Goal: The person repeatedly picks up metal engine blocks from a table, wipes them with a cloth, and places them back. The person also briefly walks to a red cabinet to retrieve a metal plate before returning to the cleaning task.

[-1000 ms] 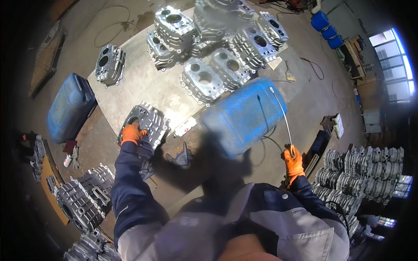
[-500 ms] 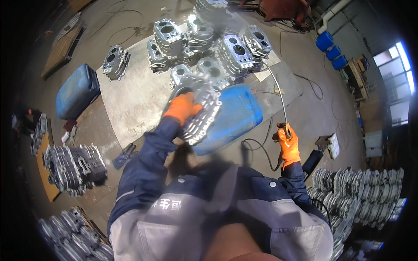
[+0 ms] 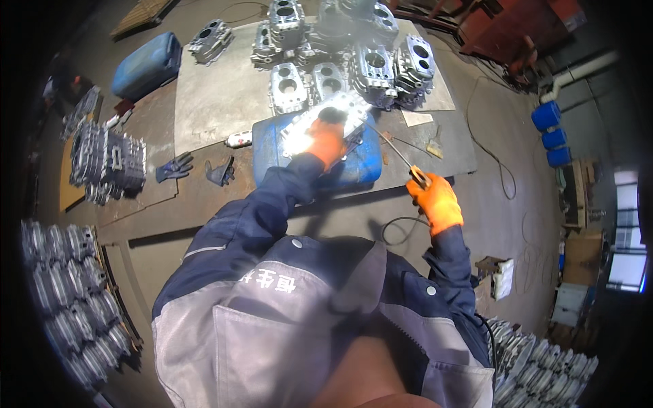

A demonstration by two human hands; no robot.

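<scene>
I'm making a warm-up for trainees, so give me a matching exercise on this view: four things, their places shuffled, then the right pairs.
Things
1. Silver metal casting touched by the left orange-gloved hand
2. Slim metal wand with a tan handle
3. Two dark grey work gloves
4. Three small blue plastic containers

Places
A. Lying left of the nearer large blue plastic drum
B. In a row below a pale pipe at the picture's right
C. Over that nearer drum
D. In the right orange-gloved hand

Pairs: 1-C, 2-D, 3-A, 4-B
</scene>
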